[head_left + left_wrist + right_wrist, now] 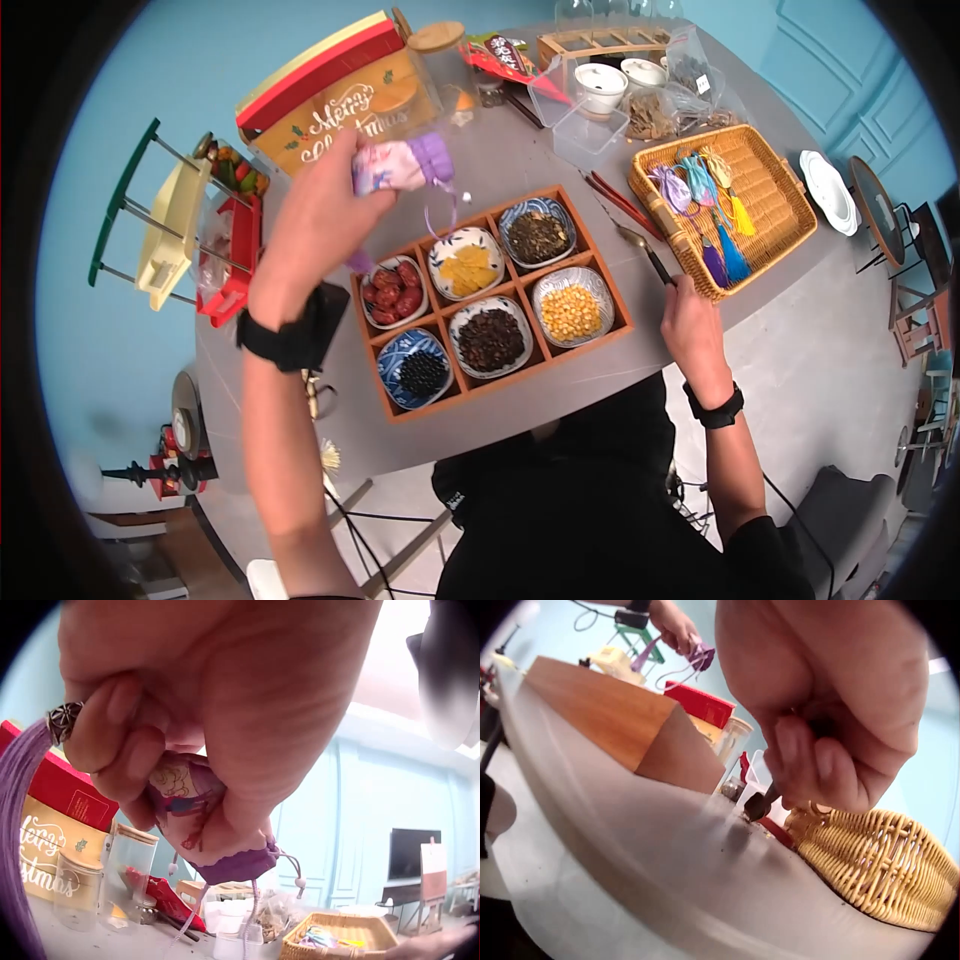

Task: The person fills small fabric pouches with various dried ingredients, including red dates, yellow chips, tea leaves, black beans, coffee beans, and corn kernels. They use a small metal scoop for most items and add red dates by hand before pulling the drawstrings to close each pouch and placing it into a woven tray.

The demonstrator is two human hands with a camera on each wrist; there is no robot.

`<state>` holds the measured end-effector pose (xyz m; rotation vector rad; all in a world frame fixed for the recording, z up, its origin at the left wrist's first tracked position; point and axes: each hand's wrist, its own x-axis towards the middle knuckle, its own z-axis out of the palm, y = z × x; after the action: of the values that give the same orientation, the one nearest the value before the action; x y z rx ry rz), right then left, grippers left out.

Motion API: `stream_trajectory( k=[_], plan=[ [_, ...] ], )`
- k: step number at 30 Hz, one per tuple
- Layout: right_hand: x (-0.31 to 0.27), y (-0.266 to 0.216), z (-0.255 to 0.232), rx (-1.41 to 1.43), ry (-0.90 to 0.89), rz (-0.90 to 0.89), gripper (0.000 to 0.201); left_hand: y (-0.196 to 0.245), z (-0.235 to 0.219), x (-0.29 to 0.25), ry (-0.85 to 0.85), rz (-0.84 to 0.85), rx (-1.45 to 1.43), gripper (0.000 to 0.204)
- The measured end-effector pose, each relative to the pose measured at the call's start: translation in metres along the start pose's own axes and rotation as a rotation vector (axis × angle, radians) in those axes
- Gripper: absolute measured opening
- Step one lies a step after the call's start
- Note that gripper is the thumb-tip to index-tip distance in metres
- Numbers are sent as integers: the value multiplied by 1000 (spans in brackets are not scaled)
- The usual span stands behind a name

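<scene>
My left hand (325, 220) grips a small pink and white patterned pouch (392, 167) with a purple gathered top, held in the air above the table, left of the wooden tray's back edge. A purple tassel (22, 825) hangs beside the fingers in the left wrist view. The right hand (692, 325) holds a dark-handled spoon (640, 243) by its handle, near the table's front edge. Between the hands lies a wooden divided tray (600, 345) with several small dishes: red dates (392, 292), yellow pieces (468, 270), dried leaves (538, 238), black beans (424, 373), dark dried bits (491, 340) and corn kernels (572, 312).
A wicker basket (770, 200) with tassels and pouches stands right of the spoon, beside red tongs (620, 200). Behind are white cups (600, 90), a clear plastic box (590, 138), bags and jars. A Christmas box (340, 100) stands at the back left.
</scene>
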<state>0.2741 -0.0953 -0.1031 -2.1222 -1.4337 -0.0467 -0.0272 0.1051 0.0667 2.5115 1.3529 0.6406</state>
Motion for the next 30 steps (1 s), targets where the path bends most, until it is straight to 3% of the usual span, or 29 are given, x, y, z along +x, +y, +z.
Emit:
stream_trajectory(
  k=[2, 5, 6, 7, 9, 11, 13, 15, 18, 21, 22, 25, 27, 29, 30],
  plan=[
    [-3, -7, -1, -103, -214, 150, 13, -11, 3, -13, 10, -60, -154, 37],
    [-4, 8, 8, -171, -125, 17, 16, -20, 7, -36, 84, -106, -311, 35],
    [-4, 7, 5, -225, -4, -89, 19, -22, 9, -42, 91, -171, -363, 33],
    [0, -7, -5, -227, -1, -98, 19, -19, 9, -49, 101, -172, -365, 33],
    [3, -48, -28, 211, -4, 59, 23, -7, 9, -63, 179, -296, -469, 33],
    [-3, -84, -33, 715, -176, -5, 28, 0, 18, -74, 249, -260, -439, 35],
    [-6, -143, -38, 1121, -396, 29, 29, 21, 25, -86, 292, -373, -580, 39],
    [-8, -179, -21, 1366, -562, 170, 31, 29, 46, -100, 366, -340, -551, 43],
    [-2, -199, -12, 1479, -706, 309, 30, 45, 54, -124, 339, -338, -493, 50],
    [-4, -199, -7, 1605, -662, 424, 26, 51, 61, -147, 280, -422, -605, 59],
    [-5, -197, -4, 1604, -668, 418, 26, 52, 62, -152, 227, -487, -697, 65],
    [-11, -187, -2, 1594, -604, 329, 21, 47, 51, -171, 92, -466, -869, 78],
    [-13, -177, -8, 1444, -724, 196, 18, 41, 52, -176, 84, -463, -910, 74],
    [-17, -167, 2, 1412, -764, 143, 19, 29, 64, -184, 47, -518, -1141, 62],
    [-19, -164, 5, 1396, -774, 87, 17, 34, 59, -182, 53, -556, -1162, 37]
  ],
)
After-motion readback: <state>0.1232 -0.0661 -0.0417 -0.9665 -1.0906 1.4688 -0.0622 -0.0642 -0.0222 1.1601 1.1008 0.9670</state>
